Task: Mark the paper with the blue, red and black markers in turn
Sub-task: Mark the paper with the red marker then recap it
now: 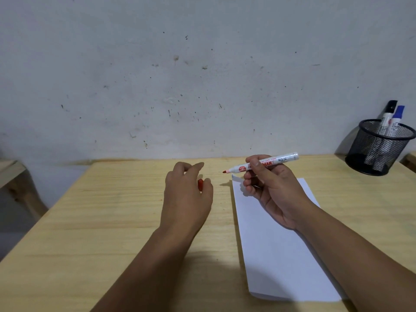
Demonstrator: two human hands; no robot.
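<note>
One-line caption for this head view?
Right hand holds the uncapped red marker above the paper; left hand holds its red cap.

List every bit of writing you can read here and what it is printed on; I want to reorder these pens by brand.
"CAP-OFF TIME": small red print on the red marker held in the right hand.
"MAN": end of a red brand name on that barrel; a finger hides its start.
"BG-12": black print near the barrel's back end.
Black marker and blue marker in the mesh cup: labels too blurred to read.
Paper: no writing visible.
</note>
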